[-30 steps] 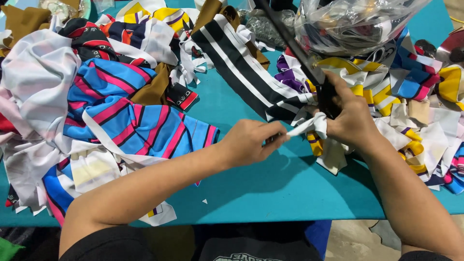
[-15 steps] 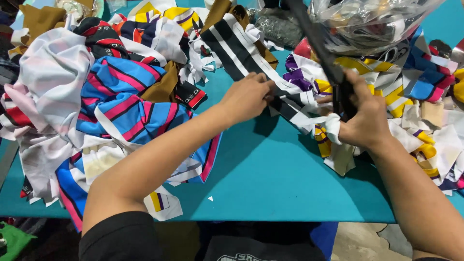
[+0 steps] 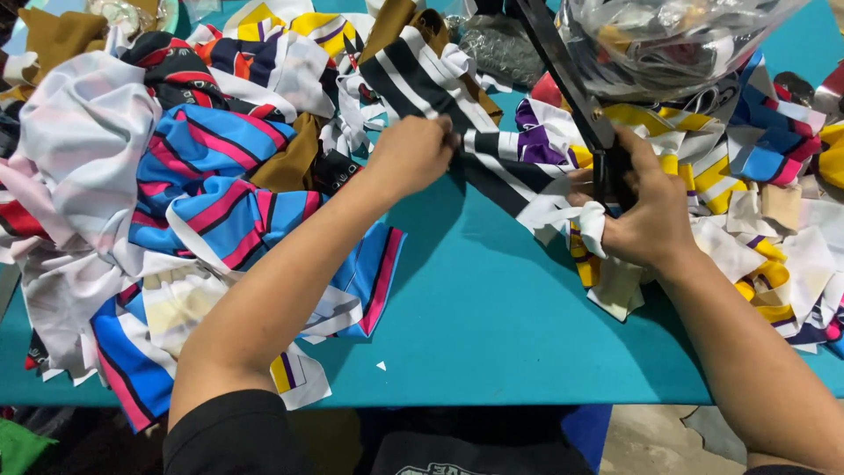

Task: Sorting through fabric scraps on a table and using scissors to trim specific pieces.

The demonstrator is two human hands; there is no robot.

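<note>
- While the head view looks down on the teal desk [image 3: 492,325], I log the left hand [image 3: 413,157] closed in a pinch on the black-and-white striped fabric strip [image 3: 440,92]; fingers curled tight on its edge, nothing else in that hand.
- Right hand [image 3: 651,220] wrapped around the handles of the black scissors [image 3: 576,88]; a loose white scrap of fabric [image 3: 587,220] bunched under its fingers; grip firm, hand closed.
- Scissor blades point up and away from me, tilted toward upper left; I cannot tell whether the blades stand apart or together, since they overlap in this view.
- Key relation: the strip's long axis runs diagonally, from upper left behind the left hand down to lower right toward the right hand; the stretch between the two hands lies flat on the desk.
- Strip lies to the left of the scissors; the right hand is just beside its lower end, the left hand directly on it farther up.
- Surroundings: blue-and-pink striped cloth [image 3: 220,202] piled to my left; yellow and white offcuts [image 3: 774,264] heaped to my right; a clear plastic bag [image 3: 668,44] of scraps above the right hand.
</note>
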